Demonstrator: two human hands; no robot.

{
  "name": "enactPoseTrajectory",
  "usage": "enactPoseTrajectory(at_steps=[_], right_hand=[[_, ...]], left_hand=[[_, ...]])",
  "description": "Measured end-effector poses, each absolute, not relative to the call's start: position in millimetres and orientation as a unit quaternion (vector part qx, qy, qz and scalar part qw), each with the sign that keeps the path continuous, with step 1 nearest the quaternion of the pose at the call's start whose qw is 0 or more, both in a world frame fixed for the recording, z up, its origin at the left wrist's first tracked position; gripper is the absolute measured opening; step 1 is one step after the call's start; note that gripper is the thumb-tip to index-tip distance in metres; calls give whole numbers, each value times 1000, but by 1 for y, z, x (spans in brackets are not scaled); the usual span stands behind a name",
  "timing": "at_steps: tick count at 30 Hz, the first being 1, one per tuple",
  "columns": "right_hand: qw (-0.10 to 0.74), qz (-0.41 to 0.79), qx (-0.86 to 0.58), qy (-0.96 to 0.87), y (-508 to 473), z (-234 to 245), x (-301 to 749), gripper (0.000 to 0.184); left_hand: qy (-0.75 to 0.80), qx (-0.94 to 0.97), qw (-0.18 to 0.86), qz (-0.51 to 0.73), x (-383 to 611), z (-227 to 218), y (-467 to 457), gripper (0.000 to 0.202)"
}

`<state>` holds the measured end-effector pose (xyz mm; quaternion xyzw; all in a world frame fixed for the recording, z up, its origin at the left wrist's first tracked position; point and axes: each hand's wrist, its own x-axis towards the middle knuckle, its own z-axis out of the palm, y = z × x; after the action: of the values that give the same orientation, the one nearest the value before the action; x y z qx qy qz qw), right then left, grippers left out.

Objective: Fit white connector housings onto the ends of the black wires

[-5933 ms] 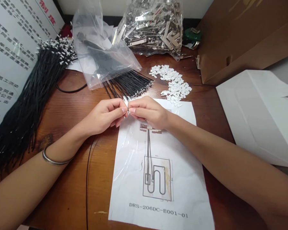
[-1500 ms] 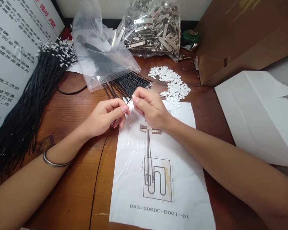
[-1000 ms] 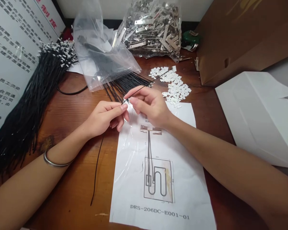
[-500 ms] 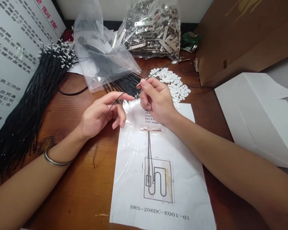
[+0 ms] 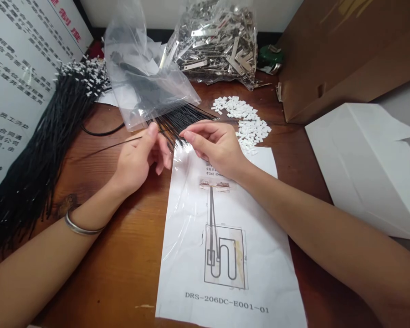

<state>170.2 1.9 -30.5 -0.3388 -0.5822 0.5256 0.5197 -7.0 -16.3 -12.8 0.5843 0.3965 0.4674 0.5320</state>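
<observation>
My left hand (image 5: 136, 157) pinches a thin black wire (image 5: 109, 146) between thumb and forefinger, and the wire's free end trails out to the left. Its other fingers are loosely curled. Across a small gap, my right hand (image 5: 220, 148) has thumb and forefinger pressed together on a thin dark wire, mostly hidden behind the fingers; a short length shows to the right of the knuckles. Just beyond both hands lies a bundle of black wires (image 5: 182, 120), partly under a clear plastic bag (image 5: 150, 91). A heap of small white sleeves (image 5: 254, 125) sits behind my right hand.
Beneath my hands lies a printed drawing sheet (image 5: 184, 273). A bag of metal strips (image 5: 218, 45) stands at the back. To the left hangs a thick bundle of white-tipped black wires (image 5: 54, 123). A cardboard box (image 5: 345, 54) and a white box (image 5: 362, 159) are at right.
My left hand has gone from loosely holding the wire to pinching it, and the wire has swung out leftward. My right hand has moved slightly left and turned, lowering its wire from above the white heap.
</observation>
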Motion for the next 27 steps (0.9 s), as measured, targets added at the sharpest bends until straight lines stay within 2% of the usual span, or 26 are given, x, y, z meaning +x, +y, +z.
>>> enactPoseTrajectory(at_steps=[4, 8, 12, 14, 18, 20, 22, 27], right_hand=[[504, 532, -339, -591, 2, -29, 172, 41], [498, 532, -340, -594, 2, -29, 172, 40], [494, 534, -345, -593, 1, -28, 172, 40], [494, 535, -346, -592, 2, -28, 172, 40], [496, 535, -342, -592, 2, -29, 172, 41], [495, 533, -343, -595, 2, -29, 172, 40], [492, 529, -346, -599, 1, -28, 171, 40], [485, 520, -342, -615, 0, -29, 170, 40]], left_hand=[[426, 484, 420, 639, -33, -18, 7, 46], [533, 385, 330, 678, -97, -26, 44, 40], [519, 514, 312, 608, -145, -34, 62, 73], [500, 546, 312, 595, -145, -36, 63, 78], [514, 427, 353, 655, -105, -31, 49, 61], [514, 481, 306, 641, -79, -25, 36, 43], [491, 585, 250, 595, -58, -19, 22, 29], [449, 779, 237, 367, -40, -11, 4, 6]])
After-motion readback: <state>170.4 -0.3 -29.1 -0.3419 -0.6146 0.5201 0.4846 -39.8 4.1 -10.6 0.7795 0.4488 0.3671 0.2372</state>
